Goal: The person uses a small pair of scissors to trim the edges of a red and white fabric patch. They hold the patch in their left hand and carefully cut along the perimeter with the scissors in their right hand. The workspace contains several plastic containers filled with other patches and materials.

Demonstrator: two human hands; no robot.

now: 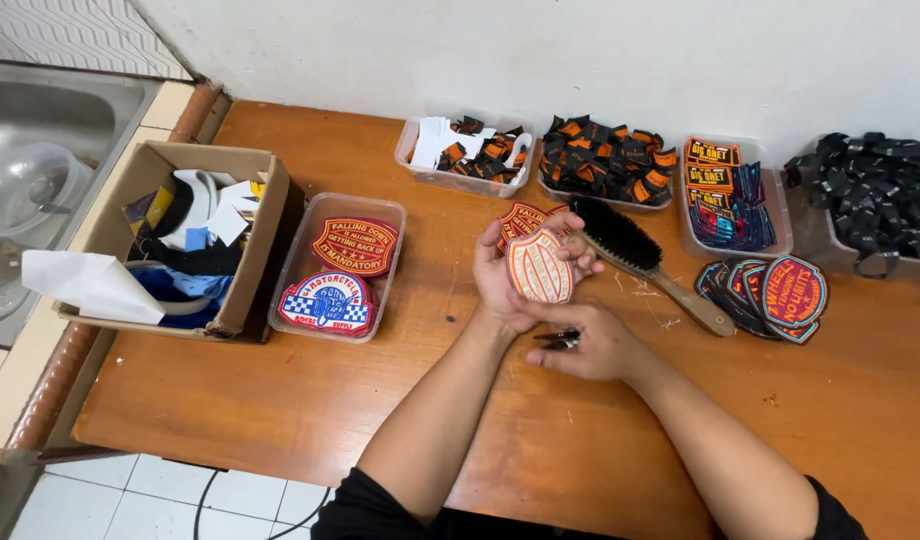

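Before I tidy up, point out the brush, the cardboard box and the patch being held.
brush (620, 237), head view, on its black bristles.
cardboard box (242, 258), head view, on its right wall.
patch (538, 266), head view, on its cream middle, in the left hand (502, 280).

Your left hand (510, 275) holds a shield-shaped embroidered patch (538, 267) over the wooden table (330, 400). Your right hand (590, 345) rests on the table gripping small snips (558, 341), just below the patch. Wooden brush (645, 260) lies just beside the patch. Clear tray of patches (340, 265) sits left, next to a cardboard box (195, 235).
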